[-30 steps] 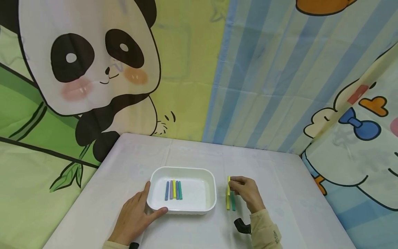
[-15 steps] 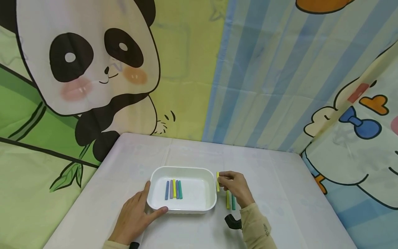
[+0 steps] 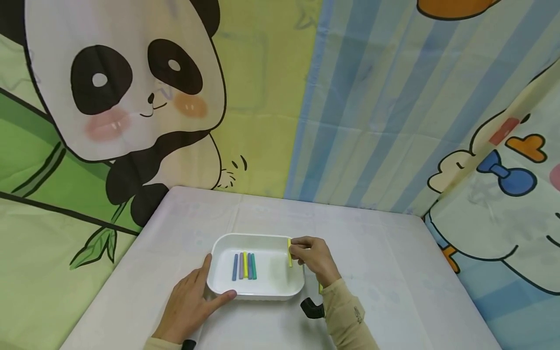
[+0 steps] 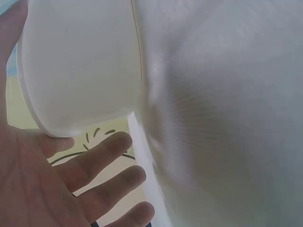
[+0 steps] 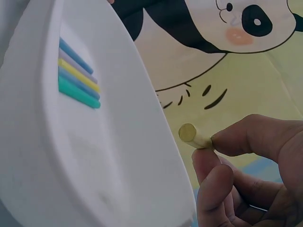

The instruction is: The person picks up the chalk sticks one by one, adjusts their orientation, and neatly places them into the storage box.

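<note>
A white tray [image 3: 273,274] stands on the table. My left hand [image 3: 188,304] rests against its left side, thumb and forefinger spread along the rim; the left wrist view shows the other fingers stretched out. Between thumb and fingertips, my right hand [image 3: 318,261] pinches a yellow stick of chalk [image 3: 289,255] over the tray's right end. In the right wrist view this chalk [image 5: 189,134] points its round end at the camera. Several sticks lie side by side in the tray: a blue chalk [image 3: 235,267], a purple one, a yellow chalk [image 3: 245,265], another blue one and a green chalk [image 3: 253,267].
Just right of the tray, another yellow chalk [image 3: 320,288] lies on the white table [image 3: 385,272], mostly hidden behind my right wrist. A black curved piece [image 3: 312,308] sticks out by the right sleeve. Printed cloth with a panda [image 3: 127,131] hangs behind the table.
My right hand has carried the yellow chalk leftward from the table, past the tray's right rim, to above the tray. My left hand has stayed at the tray's left side.
</note>
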`<state>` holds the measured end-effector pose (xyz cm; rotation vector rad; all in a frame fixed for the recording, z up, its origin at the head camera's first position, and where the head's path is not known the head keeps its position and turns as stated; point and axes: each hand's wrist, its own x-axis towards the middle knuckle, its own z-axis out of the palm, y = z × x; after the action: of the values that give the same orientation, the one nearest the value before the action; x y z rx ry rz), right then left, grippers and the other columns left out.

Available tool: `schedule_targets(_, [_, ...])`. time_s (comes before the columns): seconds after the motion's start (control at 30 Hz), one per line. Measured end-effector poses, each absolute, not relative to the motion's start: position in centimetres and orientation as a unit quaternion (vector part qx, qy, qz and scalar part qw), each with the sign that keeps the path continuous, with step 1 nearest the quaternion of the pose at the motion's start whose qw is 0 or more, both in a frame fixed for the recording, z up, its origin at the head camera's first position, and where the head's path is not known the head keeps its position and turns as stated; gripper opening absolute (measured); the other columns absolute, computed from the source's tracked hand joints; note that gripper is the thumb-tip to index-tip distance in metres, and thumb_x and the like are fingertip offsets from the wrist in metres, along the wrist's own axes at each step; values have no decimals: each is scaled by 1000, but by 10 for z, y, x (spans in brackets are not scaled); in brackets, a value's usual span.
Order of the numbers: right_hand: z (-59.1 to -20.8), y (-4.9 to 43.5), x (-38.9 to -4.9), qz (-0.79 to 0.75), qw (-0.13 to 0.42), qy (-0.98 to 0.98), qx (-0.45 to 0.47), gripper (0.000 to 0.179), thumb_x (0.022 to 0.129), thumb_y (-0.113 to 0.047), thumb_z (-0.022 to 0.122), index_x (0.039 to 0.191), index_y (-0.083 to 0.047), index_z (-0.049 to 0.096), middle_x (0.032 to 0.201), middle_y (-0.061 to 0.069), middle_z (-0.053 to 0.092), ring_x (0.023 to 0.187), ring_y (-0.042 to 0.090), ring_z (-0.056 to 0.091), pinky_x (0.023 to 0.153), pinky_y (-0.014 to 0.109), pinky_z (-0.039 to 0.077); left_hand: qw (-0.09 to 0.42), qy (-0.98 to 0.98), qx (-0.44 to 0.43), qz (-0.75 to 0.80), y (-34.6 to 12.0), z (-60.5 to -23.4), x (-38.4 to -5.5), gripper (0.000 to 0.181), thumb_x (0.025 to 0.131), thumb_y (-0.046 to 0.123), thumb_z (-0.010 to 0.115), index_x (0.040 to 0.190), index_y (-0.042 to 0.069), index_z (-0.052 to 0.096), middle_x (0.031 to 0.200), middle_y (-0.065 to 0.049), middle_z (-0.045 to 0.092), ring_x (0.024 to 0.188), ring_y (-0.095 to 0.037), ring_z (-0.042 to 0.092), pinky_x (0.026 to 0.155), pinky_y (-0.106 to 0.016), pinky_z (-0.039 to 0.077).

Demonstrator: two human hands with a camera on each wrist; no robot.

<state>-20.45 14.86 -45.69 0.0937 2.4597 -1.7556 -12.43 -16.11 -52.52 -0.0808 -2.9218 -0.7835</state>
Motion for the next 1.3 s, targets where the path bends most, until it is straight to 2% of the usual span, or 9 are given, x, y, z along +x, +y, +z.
schedule_targets(0.2, [-458, 136, -209, -581, 69, 811, 22, 29, 88, -13, 73, 115, -1, 72, 93, 10, 71, 80, 25, 68, 71, 39, 59, 61, -964, -26, -258, -161, -526, -125, 123, 75, 87, 58, 161, 6, 25, 136, -22, 56, 119, -39, 55, 102, -61, 43])
schedule_targets(0.43, [-460, 123, -213, -578, 71, 813, 20, 27, 88, -12, 74, 112, 0, 73, 93, 8, 72, 77, 20, 67, 68, 34, 58, 70, -964, -28, -257, -162, -528, -126, 122, 75, 86, 60, 161, 6, 26, 136, -22, 57, 119, -39, 56, 102, -61, 43])
schedule_targets(0.83, [-467, 106, -215, -584, 84, 807, 21, 26, 87, -10, 75, 111, 2, 73, 90, 9, 70, 75, 19, 67, 64, 29, 57, 55, -965, -22, -254, -161, -527, -126, 123, 76, 86, 60, 161, 6, 23, 138, -24, 55, 120, -41, 55, 102, -62, 42])
schedule_targets(1.17, [-478, 96, -219, -570, 95, 815, 36, 22, 87, -9, 76, 107, 0, 74, 87, 8, 70, 74, 19, 66, 67, 33, 59, 53, -965, -21, -254, -160, -526, -125, 123, 75, 86, 60, 161, 6, 23, 138, -23, 55, 120, -40, 56, 102, -61, 43])
schedule_targets(1.3, [-484, 93, -222, -568, 98, 816, 38, 20, 85, -9, 77, 104, -1, 74, 86, 8, 70, 73, 18, 66, 65, 31, 59, 61, -965, -25, -255, -161, -526, -125, 122, 76, 86, 60, 161, 6, 24, 136, -23, 56, 119, -39, 56, 101, -60, 43])
